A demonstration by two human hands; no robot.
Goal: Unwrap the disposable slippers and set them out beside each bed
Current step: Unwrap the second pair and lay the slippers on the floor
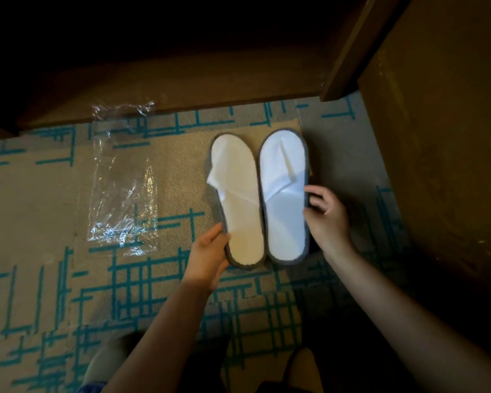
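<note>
Patterned carpet; two white slippers touching side by side. Left hand grips left slipper heel edge; right hand pinches right slipper side; clear wrapper well apart

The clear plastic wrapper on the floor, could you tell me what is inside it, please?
Nothing shows inside the clear plastic wrapper; the carpet pattern reads through it. Both slippers lie outside it.

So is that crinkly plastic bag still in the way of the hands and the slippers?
No. The plastic bag lies empty on the carpet, off to the left. The left hand and right hand already touch the slippers directly, with nothing visible between them.
</note>
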